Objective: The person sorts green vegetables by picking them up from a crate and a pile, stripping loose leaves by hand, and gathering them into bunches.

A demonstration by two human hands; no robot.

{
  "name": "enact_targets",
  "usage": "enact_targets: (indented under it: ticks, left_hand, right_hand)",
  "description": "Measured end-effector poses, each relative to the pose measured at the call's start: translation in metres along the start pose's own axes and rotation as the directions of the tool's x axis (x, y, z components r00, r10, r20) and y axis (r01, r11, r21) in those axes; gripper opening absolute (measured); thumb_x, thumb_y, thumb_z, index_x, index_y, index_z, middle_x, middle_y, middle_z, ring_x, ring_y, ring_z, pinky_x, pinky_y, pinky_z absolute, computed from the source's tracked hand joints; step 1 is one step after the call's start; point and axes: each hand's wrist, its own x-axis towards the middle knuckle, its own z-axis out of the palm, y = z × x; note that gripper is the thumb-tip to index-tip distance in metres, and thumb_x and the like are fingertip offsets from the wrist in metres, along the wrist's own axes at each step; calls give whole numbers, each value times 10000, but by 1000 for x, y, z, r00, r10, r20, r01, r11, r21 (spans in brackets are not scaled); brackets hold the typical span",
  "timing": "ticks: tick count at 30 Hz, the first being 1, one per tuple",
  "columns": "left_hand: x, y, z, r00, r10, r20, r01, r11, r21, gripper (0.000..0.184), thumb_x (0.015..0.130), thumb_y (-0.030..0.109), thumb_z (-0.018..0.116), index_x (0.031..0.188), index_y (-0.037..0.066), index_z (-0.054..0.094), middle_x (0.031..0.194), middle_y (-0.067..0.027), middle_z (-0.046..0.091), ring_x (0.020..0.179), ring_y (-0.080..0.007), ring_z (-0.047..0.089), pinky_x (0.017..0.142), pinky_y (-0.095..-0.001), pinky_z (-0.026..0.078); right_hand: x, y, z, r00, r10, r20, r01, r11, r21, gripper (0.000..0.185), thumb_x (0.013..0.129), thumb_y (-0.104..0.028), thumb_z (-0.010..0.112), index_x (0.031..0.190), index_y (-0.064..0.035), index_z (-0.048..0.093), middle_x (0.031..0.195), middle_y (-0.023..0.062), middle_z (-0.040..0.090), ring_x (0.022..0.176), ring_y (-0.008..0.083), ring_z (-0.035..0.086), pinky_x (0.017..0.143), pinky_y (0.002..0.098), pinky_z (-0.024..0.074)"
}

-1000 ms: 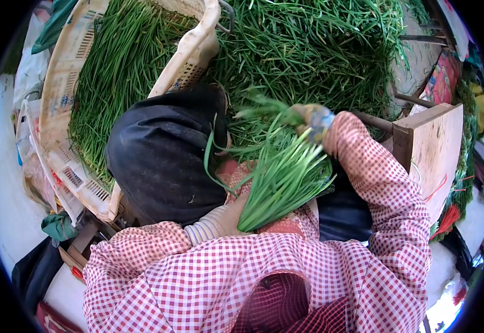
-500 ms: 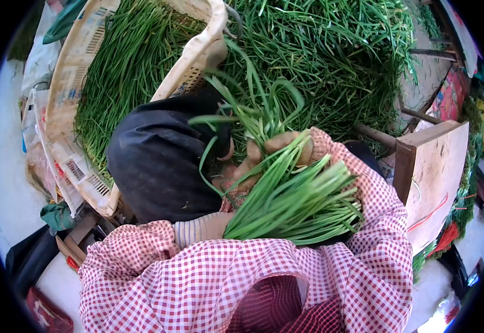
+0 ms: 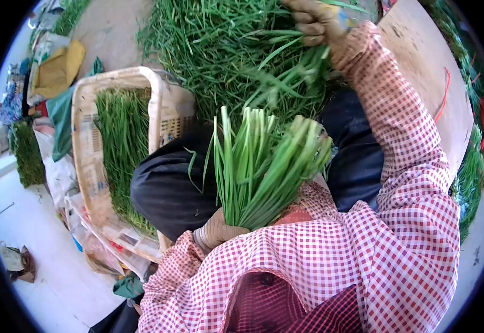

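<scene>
My gloved left hand is closed around the lower end of a bunch of garlic chives, held upright against my checked shirt. The pale cut stem ends point up and away from me. My gloved right hand is raised at the upper right, over the heap of loose green leaves. Its fingers are curled, and what lies inside them is hidden. Just below it, some leaves are blurred by motion.
Left of my knee stands a cream plastic crate with chives laid in it. A wooden board stands at the right, with a red string on it. Bags and cloths lie at the far left.
My right hand has left the bunch and swung up to the right over the heap. The bunch has turned more upright in my left hand. My view has shifted.
</scene>
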Motion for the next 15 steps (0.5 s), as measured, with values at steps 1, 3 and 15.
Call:
enact_targets:
  ticks: [1, 3, 15]
  left_hand:
    - [-2, 1, 1, 1000, 9, 2, -9, 1000, 30, 829, 661, 55, 809, 1373, 25, 385, 1321, -105, 510, 1191, -207, 487, 1027, -360, 372]
    - [-6, -2, 2, 996, 82, 47, -82, 997, -1, 816, 662, 54, 808, 1366, 25, 395, 1313, -96, 517, 1189, -211, 489, 1022, -357, 375]
    - [-14, -32, -18, 956, 251, -155, -281, 932, -229, 725, 684, 77, 690, 1342, -8, 398, 1229, -142, 550, 1055, -251, 571, 921, -369, 459]
  right_hand:
    - [-5, -4, -19, 994, -99, -55, 94, 992, -88, 227, 884, -145, 579, 1108, -103, 578, 594, -104, 380, 445, 12, 363, 377, 183, 307]
    - [-45, -5, 11, 916, -44, -400, -138, 899, -415, 330, 886, -271, 587, 1157, -83, 576, 733, -11, 597, 470, 24, 409, 413, 176, 353]
    - [-52, 20, 0, 894, 7, -448, -25, 999, -34, 216, 859, -258, 645, 993, -89, 634, 629, -70, 475, 469, 28, 366, 393, 198, 288]
